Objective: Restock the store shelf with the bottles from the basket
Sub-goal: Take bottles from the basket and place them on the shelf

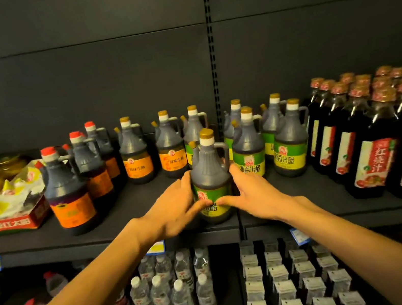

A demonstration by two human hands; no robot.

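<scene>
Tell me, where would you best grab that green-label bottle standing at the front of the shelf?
Probably as shown: the left hand and right hand hold the green-label bottle by its wide lower body, coming from the open front. It stands upright, neighbours crowd behind, and its loop handle at the neck's right would suit one hand.

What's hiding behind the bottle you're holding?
Behind the green-label bottle stands another gold-capped bottle with a green label. Only its top shows; its lower part is covered.

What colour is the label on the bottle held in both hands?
Green and yellow label, seen in the head view.
</scene>
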